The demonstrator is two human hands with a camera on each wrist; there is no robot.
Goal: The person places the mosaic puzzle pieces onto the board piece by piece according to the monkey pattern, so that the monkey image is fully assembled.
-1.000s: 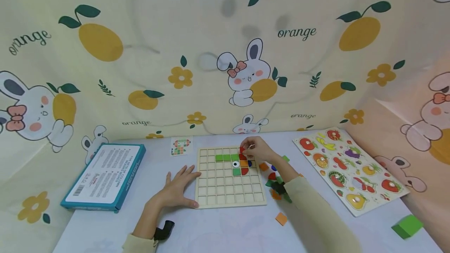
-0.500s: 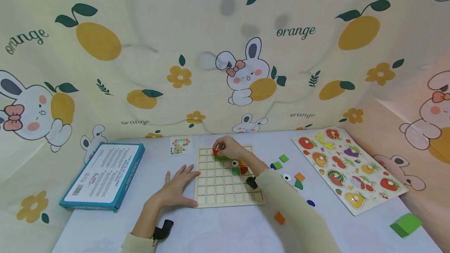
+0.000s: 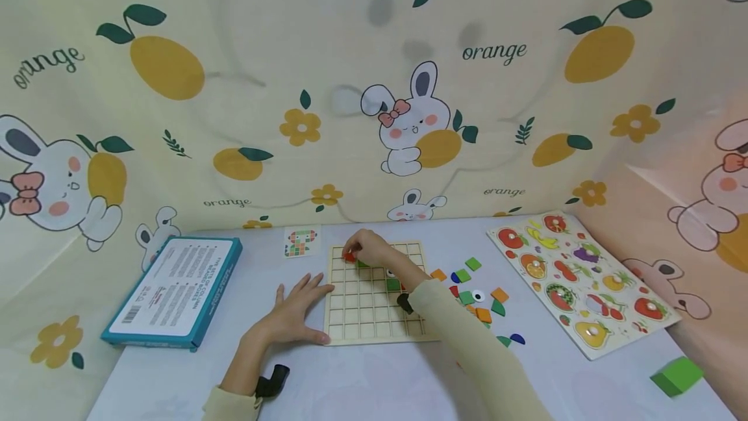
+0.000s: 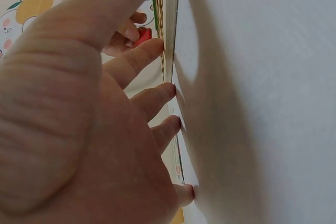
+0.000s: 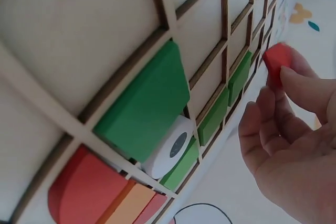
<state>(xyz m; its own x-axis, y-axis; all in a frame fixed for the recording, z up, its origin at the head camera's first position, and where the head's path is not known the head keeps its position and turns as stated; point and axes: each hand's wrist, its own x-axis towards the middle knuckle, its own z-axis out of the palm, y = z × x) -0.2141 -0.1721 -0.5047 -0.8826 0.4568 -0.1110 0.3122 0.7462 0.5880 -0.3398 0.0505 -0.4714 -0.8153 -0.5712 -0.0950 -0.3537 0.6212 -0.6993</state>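
A wooden grid board (image 3: 374,310) lies flat on the table. Over its far left part, my right hand (image 3: 369,247) pinches a small red block (image 5: 277,62) between thumb and fingers. Set in the cells are green squares (image 5: 142,100), a white eye piece (image 5: 169,148), a red rounded piece (image 5: 86,187) and an orange piece (image 5: 123,203); my right arm hides part of them in the head view. My left hand (image 3: 295,312) is spread at the board's left side, its thumb and fingertips touching the edge and table.
Several loose coloured pieces (image 3: 463,275) lie right of the board. A patterned picture card (image 3: 301,242) is behind its far left corner. A blue-edged box (image 3: 172,291) stands left, a fruit puzzle board (image 3: 569,301) right, a green block (image 3: 676,377) near right.
My right hand has moved left across the board's far rows with the red block, from the right side to near the far left corner. The left hand has stayed put.
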